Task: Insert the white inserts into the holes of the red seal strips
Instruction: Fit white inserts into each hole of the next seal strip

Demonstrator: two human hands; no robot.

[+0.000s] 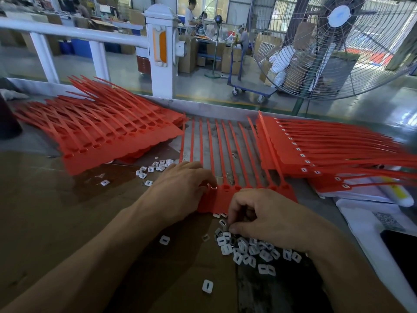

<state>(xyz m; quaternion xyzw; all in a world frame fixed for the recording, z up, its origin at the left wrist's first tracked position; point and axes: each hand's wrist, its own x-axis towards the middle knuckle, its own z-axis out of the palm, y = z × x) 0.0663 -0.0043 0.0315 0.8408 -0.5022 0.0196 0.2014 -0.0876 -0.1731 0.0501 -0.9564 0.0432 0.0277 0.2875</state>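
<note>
A red seal strip sheet (222,159) lies in front of me, its long tails pointing away and its holed heads (225,187) toward me. My left hand (180,188) presses flat on the sheet's left end, fingertips at a hole. My right hand (268,218) is curled just below the sheet, pinching a white insert (223,223) between thumb and fingers. A heap of white inserts (250,250) lies under and beside that hand. More inserts (155,168) are scattered beyond my left hand.
A stack of red strips with empty holes (97,129) lies at the left. A stack with white inserts fitted (327,145) lies at the right, over white papers (370,195). A dark phone (404,251) sits at far right. A big fan (338,46) stands beyond the table edge.
</note>
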